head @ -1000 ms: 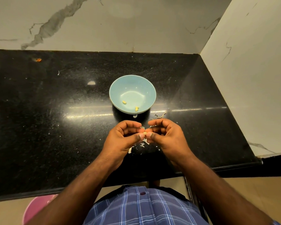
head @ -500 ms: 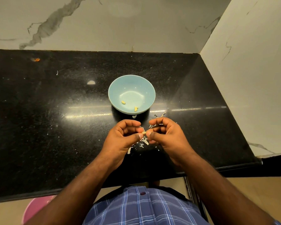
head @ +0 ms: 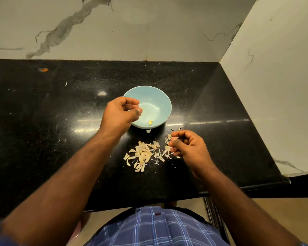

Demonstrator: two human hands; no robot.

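Bowl (head: 164,110) now lies partly under the left hand (head: 120,115), which has moved away from the right hand (head: 188,146). Its fingers are curled, and I cannot tell if it holds anything. The right hand pinches a peel scrap (head: 173,138) beside the peels (head: 142,155) on the worktop (head: 60,121).

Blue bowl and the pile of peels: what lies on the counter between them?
Head view: one small pale scrap close to the bowl; otherwise bare black counter up to the peel pile.
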